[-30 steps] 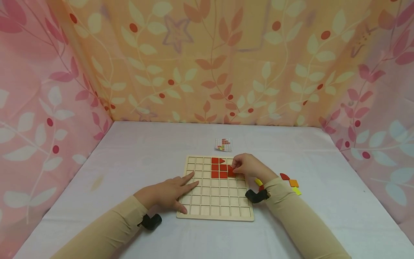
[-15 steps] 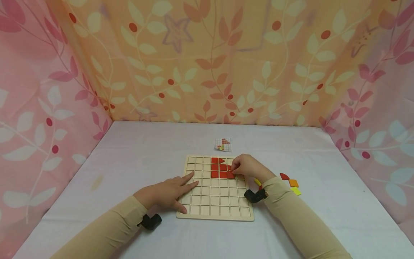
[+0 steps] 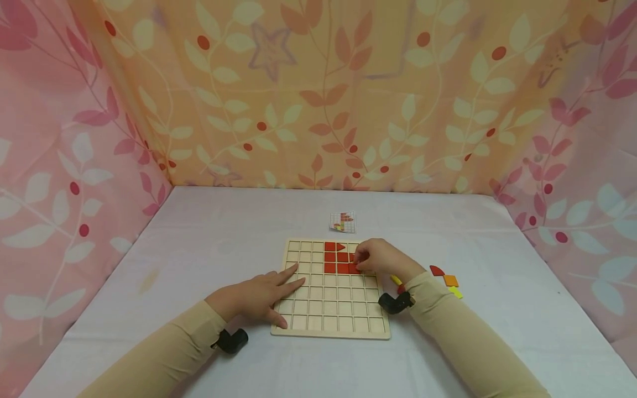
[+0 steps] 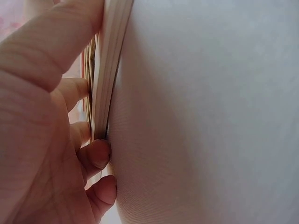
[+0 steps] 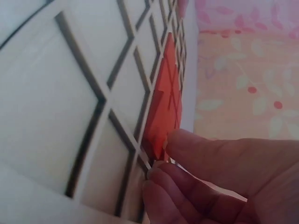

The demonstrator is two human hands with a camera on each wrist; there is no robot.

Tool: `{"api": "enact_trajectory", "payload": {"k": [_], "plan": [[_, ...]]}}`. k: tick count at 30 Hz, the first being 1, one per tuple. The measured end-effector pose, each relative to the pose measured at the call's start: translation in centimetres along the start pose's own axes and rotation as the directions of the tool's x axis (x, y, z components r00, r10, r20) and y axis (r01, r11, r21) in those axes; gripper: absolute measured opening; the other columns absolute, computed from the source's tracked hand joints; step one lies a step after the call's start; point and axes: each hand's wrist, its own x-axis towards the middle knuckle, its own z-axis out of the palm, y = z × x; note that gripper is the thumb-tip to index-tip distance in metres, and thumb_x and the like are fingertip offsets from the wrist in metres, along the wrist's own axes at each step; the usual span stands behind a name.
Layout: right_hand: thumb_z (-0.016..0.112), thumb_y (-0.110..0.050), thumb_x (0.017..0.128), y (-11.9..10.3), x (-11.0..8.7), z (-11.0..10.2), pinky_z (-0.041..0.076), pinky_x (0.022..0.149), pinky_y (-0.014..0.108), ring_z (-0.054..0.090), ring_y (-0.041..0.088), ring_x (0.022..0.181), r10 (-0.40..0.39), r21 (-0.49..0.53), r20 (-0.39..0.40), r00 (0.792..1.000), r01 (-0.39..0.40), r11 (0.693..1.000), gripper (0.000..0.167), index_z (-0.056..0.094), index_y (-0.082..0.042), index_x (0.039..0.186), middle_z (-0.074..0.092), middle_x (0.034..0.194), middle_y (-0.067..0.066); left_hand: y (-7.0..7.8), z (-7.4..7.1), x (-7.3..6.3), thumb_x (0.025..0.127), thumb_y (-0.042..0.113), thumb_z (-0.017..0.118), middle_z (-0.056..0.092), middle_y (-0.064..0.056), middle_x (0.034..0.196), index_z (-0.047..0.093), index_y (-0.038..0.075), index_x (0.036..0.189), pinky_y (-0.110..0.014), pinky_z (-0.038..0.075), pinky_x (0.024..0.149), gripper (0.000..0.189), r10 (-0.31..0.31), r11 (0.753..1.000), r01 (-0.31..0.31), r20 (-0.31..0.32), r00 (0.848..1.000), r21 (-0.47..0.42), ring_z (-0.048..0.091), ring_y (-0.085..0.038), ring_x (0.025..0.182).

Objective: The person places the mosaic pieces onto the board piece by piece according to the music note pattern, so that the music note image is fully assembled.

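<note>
A wooden grid board point(image 3: 330, 307) lies flat on the white-covered table. Several red tiles point(image 3: 330, 257) fill cells in its upper middle, one of them a triangle point(image 3: 340, 247) in the top row. My left hand point(image 3: 254, 296) rests on the board's left edge, fingers spread, the thumb near the lower corner. In the left wrist view some fingertips lie on the board and others beside its edge. My right hand point(image 3: 383, 258) pinches a red tile point(image 3: 354, 268) at the right end of the third row. The fingers partly hide that tile and the one above it.
A small printed pattern card point(image 3: 343, 222) lies behind the board. To the right are a red quarter-round piece point(image 3: 437, 271), an orange square point(image 3: 450, 281) and a yellow piece point(image 3: 455, 292). Another yellow piece point(image 3: 396, 280) lies partly hidden by the right wrist.
The right hand has brought the red tile down and toward me into line with the third row, beside the other red tiles. The left hand has stayed on the board.
</note>
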Motion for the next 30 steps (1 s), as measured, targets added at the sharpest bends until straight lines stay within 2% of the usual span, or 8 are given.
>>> {"api": "enact_trajectory", "payload": {"k": [5,12,17,20,24,30], "plan": [[0.069,-0.011,0.081,0.7,-0.6,-0.6,0.042,0.067,0.029,0.05,0.017,0.076,0.009,0.005,-0.019,1.0,-0.009,1.0,0.004,0.066,-0.013,0.083,0.06,0.078,-0.002,0.0,-0.1,0.0,0.071,0.067,0.054,-0.006,-0.002,0.154,0.012,0.029,0.148,-0.049,0.023,0.105,0.096,-0.004,1.0,0.004,0.002,1.0,-0.004,0.016,-0.03,0.137],[0.066,-0.009,0.081,1.8,-2.0,-1.7,0.043,0.06,0.029,0.05,0.019,0.076,0.071,0.067,-0.021,0.997,-0.069,0.995,0.008,0.067,-0.015,0.087,0.06,0.084,0.001,0.1,0.0,0.0,0.071,0.068,0.053,-0.005,-0.002,0.154,0.011,0.029,0.148,-0.048,0.023,0.105,0.095,0.001,1.0,-0.001,0.0,1.0,0.001,0.016,-0.03,0.137],[0.067,-0.01,0.082,1.7,-2.4,-1.2,0.042,0.068,0.029,0.049,0.017,0.079,-0.028,0.039,0.015,1.0,0.027,0.999,0.014,0.07,-0.017,0.094,0.058,0.083,-0.001,0.2,-0.1,0.0,0.071,0.067,0.054,-0.006,-0.002,0.154,0.011,0.029,0.148,-0.048,0.023,0.105,0.095,-0.006,1.0,0.006,0.003,1.0,-0.004,0.016,-0.03,0.137],[0.067,-0.011,0.082,1.3,-2.4,-0.6,0.041,0.069,0.03,0.048,0.016,0.081,-0.061,0.04,0.061,0.996,0.059,0.997,0.024,0.07,-0.02,0.104,0.057,0.083,-0.003,0.1,-0.1,0.0,0.071,0.067,0.054,-0.007,-0.001,0.154,0.01,0.03,0.147,-0.048,0.023,0.105,0.095,-0.007,1.0,0.007,0.004,1.0,-0.003,0.017,-0.03,0.137],[0.067,-0.01,0.082,0.8,-2.2,0.1,0.04,0.066,0.029,0.047,0.016,0.08,-0.057,0.053,0.101,0.993,0.052,0.997,0.035,0.066,-0.023,0.114,0.055,0.081,-0.002,0.1,0.0,0.1,0.071,0.068,0.053,-0.006,-0.001,0.154,0.01,0.03,0.147,-0.048,0.023,0.105,0.095,-0.007,1.0,0.007,0.003,1.0,-0.006,0.017,-0.03,0.137],[0.067,-0.009,0.081,0.5,-2.0,0.1,0.038,0.063,0.029,0.048,0.016,0.075,-0.051,0.019,0.107,0.993,0.049,0.999,0.037,0.066,-0.023,0.115,0.054,0.075,-0.001,0.1,0.0,0.0,0.07,0.069,0.052,-0.007,0.0,0.154,0.01,0.031,0.147,-0.048,0.024,0.105,0.096,-0.012,1.0,0.012,0.004,1.0,-0.002,0.017,-0.031,0.137]]}}
